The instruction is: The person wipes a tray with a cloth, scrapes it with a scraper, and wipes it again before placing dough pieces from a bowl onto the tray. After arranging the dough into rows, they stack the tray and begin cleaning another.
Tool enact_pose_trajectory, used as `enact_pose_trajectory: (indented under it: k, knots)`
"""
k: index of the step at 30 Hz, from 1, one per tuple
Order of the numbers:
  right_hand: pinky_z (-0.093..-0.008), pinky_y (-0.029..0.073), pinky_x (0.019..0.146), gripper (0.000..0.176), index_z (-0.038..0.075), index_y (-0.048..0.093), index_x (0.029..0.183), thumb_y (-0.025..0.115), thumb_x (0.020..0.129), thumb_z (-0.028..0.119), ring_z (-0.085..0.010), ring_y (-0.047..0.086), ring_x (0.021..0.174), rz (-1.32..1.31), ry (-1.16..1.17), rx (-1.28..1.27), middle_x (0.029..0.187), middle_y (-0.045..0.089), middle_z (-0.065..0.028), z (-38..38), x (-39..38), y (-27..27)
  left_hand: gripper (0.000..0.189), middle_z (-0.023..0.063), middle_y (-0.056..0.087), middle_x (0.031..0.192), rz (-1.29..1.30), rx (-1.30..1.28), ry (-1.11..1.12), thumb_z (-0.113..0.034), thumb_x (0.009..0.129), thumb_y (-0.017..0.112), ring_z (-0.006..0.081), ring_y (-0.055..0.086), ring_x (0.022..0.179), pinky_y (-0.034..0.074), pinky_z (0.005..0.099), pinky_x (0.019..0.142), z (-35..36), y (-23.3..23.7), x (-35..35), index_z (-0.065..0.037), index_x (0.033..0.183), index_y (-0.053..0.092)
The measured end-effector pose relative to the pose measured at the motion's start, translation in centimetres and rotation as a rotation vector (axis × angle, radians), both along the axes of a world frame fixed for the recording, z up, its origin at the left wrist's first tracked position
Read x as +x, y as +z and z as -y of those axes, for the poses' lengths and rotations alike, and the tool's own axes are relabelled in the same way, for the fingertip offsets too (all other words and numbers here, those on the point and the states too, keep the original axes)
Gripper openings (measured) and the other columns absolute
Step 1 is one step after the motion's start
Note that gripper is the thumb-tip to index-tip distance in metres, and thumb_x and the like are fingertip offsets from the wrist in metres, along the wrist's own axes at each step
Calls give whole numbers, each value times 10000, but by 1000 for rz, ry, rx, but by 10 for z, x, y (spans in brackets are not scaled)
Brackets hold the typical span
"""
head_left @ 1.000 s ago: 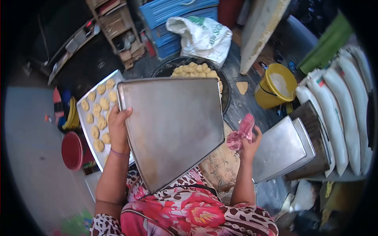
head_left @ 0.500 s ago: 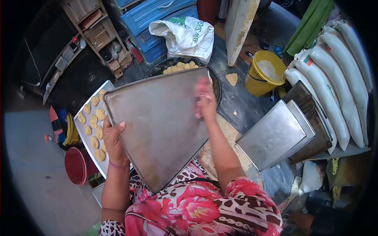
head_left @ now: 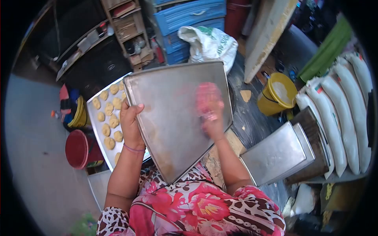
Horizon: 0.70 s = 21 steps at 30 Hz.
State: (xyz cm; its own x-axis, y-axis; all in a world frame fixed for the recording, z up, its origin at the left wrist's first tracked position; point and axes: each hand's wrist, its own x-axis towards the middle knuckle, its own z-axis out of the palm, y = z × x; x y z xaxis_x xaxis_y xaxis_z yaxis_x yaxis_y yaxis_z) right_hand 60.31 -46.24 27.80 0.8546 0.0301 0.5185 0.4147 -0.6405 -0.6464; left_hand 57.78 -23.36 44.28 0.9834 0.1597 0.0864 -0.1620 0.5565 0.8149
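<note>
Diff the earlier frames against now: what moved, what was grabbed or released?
Right hand, with the pink wad, went left from beyond the metal tray's right edge onto its face. No new grab or release visible. Same: left hand gripping the tray's left edge; dough tray and leaning trays in place.

Blue drawers [head_left: 191,16] behind a printed white sack [head_left: 214,48], bulging sacks [head_left: 341,112] near a green cloth [head_left: 327,55], a red bucket [head_left: 93,153]

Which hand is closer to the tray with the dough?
Left. The left hand is just beside the dough tray; the right hand, with the pink cloth, is farther away, over the held tray.
</note>
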Motion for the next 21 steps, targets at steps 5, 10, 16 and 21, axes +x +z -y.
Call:
enact_pose_trajectory:
  k: [5, 10, 16, 21]
  knots:
    - [-323, 460, 882, 380, 30, 596, 1148, 623, 854, 270, -223, 602, 1010, -668, -357, 358, 1087, 643, -151, 134, -38, -180, 294, 107, 638, 951, 132, -3, 118, -45, 775, 529, 175, 636, 800, 537, 293, 717, -35, 21, 0, -12, 1064, 572]
    - [-392, 293, 1085, 787, 45, 292, 1445, 583, 869, 496, -318, 340, 1338, -549, -160, 726, 1483, 308, -181, 108, -50, -52, 186, 34, 631, 904, 256, 137, 136, -48, 791, 607, 83, 579, 745, 485, 240, 658, -13, 28, -7, -37, 977, 609]
    - [-385, 314, 1083, 858, 101, 286, 1457, 496, 840, 659, -288, 353, 1324, -414, 915, 1418, 1461, 343, -155, 31, -36, 159, 148, 176, 607, 1001, 1267, 888, 5, -97, 773, 603, 363, 562, 1128, 378, 500, 1048, 53, -3, -39, -43, 664, 520]
    - [-383, 419, 974, 690, 55, 420, 1325, 543, 801, 488, -292, 484, 1182, -347, 159, 1421, 1297, 486, -166, -51, -72, 204, 145, 197, 603, 1011, 1597, 1151, 65, -166, 732, 557, 415, 492, 1213, 276, 630, 1084, 41, -12, -49, -69, 638, 505]
